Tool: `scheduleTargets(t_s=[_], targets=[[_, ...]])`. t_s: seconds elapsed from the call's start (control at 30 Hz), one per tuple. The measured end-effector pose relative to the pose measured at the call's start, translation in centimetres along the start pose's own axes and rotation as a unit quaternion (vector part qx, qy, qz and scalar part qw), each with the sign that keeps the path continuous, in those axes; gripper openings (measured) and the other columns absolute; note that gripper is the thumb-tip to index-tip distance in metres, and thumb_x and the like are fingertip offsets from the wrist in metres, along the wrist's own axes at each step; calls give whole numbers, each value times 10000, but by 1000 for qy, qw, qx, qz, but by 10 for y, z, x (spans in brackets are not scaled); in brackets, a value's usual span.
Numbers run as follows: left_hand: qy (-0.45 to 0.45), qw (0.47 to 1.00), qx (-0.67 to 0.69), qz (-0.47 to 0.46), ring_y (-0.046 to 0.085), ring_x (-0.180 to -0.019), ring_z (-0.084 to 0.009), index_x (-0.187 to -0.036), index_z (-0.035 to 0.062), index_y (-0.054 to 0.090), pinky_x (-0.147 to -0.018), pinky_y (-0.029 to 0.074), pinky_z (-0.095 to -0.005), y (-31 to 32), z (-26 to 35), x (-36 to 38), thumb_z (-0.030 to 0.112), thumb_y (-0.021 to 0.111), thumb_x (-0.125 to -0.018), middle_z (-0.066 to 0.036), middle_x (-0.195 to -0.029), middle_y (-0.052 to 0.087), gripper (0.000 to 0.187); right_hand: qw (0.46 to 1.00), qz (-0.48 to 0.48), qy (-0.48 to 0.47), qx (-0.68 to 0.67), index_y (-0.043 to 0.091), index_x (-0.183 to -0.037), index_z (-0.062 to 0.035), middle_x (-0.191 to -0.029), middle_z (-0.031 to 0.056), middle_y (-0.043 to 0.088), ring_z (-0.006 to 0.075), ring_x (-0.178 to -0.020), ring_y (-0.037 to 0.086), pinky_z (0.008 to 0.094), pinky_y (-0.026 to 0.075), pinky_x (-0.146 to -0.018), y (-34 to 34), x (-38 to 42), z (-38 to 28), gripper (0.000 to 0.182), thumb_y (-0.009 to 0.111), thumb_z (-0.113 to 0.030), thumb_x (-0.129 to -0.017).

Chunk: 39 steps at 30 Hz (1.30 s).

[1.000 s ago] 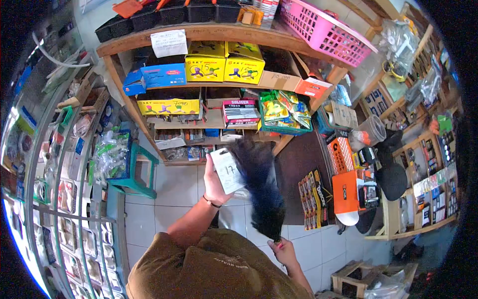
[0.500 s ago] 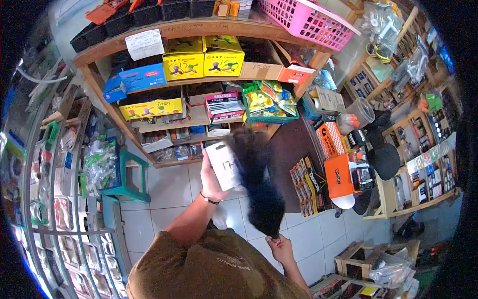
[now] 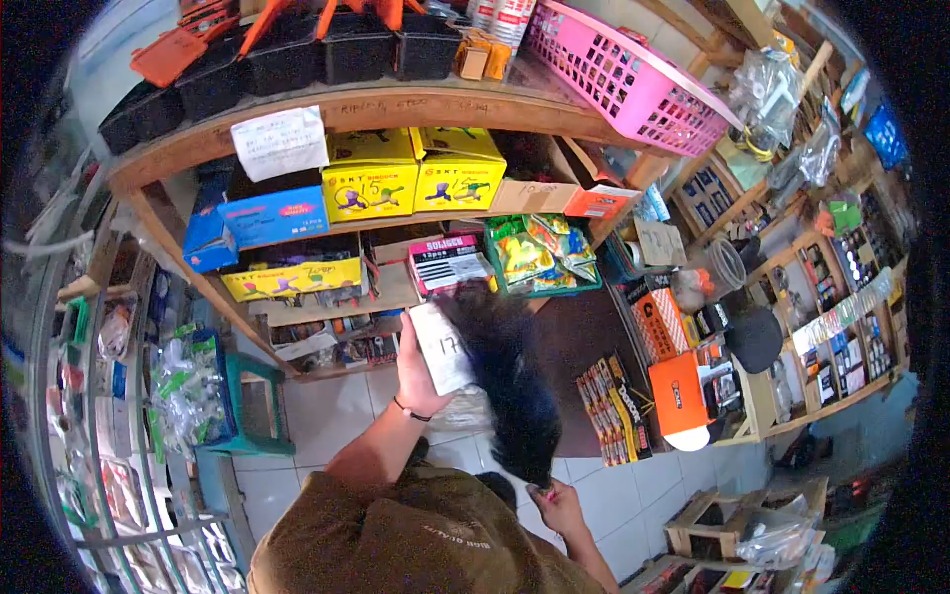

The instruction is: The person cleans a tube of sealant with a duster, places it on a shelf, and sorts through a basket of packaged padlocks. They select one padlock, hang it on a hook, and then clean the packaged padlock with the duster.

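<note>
A white box with "17" written on it (image 3: pixel 441 348) is gripped in my left hand (image 3: pixel 420 381), its fingers behind the left edge. My right hand (image 3: pixel 562 510), lower and to the right, is closed around the end of a dark feathery duster (image 3: pixel 515 421). The duster slants up and leftward from that hand, and its blurred upper part overlaps the right side of the box. Whether the bristles touch the box cannot be made out.
Wooden shelves (image 3: pixel 396 107) ahead hold yellow boxes (image 3: pixel 372 188), a blue box (image 3: pixel 274 220) and a pink basket (image 3: pixel 638 84). On the right are an orange box (image 3: pixel 679 398) and more racks. A green stool (image 3: pixel 259 401) and glass shelving stand left.
The view has tilted, so the shelves appear lower. My left hand still holds the box, a little lower in view. The duster and my right hand also appear slightly lower.
</note>
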<state>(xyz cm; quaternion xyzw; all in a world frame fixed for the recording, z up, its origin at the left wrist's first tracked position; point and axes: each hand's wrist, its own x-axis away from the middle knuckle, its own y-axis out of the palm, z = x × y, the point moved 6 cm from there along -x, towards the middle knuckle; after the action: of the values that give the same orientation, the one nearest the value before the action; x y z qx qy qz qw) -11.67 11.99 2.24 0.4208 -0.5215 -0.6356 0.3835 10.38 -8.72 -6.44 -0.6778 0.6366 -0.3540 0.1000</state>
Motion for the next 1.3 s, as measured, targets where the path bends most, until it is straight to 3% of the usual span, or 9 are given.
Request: scheduleTargets(t_s=[0.2,0.3,0.43,0.53,0.63,0.7,0.77,0.93,1.3], targets=[[-63,959,136,-240,368,-1219,-324,-1325,100,323,-1010,292,-490,16,28,-21,612,306,-847,-152,-1320,385,701,999,27,42,-10,516,-689,4,-475,58,482,94,-436,403,299,368,-431,26,-13,-45,300,670,-242,-767],[11,999,-52,-9,406,-1190,-322,-1318,52,314,-1002,304,-490,-14,36,-30,592,283,-864,-150,-1312,397,706,997,45,58,-2,467,-616,-18,-465,37,465,93,-431,394,297,362,-427,39,-13,-35,345,674,-249,-766],[-59,985,48,-155,426,-1155,-353,-1311,52,325,-953,326,-555,-12,38,-29,596,336,-849,-133,-1312,403,713,998,11,-54,-42,455,-573,-29,-471,0,432,79,-459,387,275,337,-434,43,-22,-52,358,664,-231,-782],[37,999,-32,-1,418,-1181,-269,-1308,48,337,-1020,294,-372,-21,51,-36,582,312,-865,-117,-1304,414,694,1000,3,-11,-6,505,-629,-25,-478,11,427,82,-471,390,275,337,-443,40,-35,-45,276,651,-198,-789],[-17,958,-244,147,503,-1048,-339,-1316,95,338,-884,415,-514,-37,59,-33,560,294,-879,-121,-1286,431,639,993,-79,-81,31,525,-659,-31,-487,-6,431,71,-481,385,267,336,-451,41,-39,-58,275,647,-231,-804],[-17,990,75,-119,505,-1047,-349,-1312,110,343,-864,416,-543,-11,65,-33,587,349,-852,-122,-1272,446,662,998,-52,-37,8,532,-679,-34,-489,2,436,77,-482,387,271,342,-456,35,-53,-54,270,652,-244,-800],[67,995,-26,64,461,-1116,-356,-1315,114,340,-922,364,-544,-25,73,-35,600,356,-843,-110,-1299,422,678,997,6,58,-46,546,-718,-39,-495,17,447,90,-484,393,279,352,-465,25,-62,-42,268,661,-270,-791],[-6,983,67,-170,427,-1172,-276,-1293,103,378,-977,350,-414,-37,63,-39,574,358,-857,-104,-1307,416,643,994,-77,2,73,529,-659,-23,-476,30,442,102,-460,385,295,339,-453,27,-59,-69,357,659,-330,-788],[102,992,-58,54,486,-1112,-300,-1255,124,425,-943,378,-462,-42,76,-48,630,341,-827,-128,-1226,497,668,999,-30,14,-20,486,-604,-13,-465,14,407,97,-468,357,301,339,-448,24,-73,-54,411,681,-333,-771]])
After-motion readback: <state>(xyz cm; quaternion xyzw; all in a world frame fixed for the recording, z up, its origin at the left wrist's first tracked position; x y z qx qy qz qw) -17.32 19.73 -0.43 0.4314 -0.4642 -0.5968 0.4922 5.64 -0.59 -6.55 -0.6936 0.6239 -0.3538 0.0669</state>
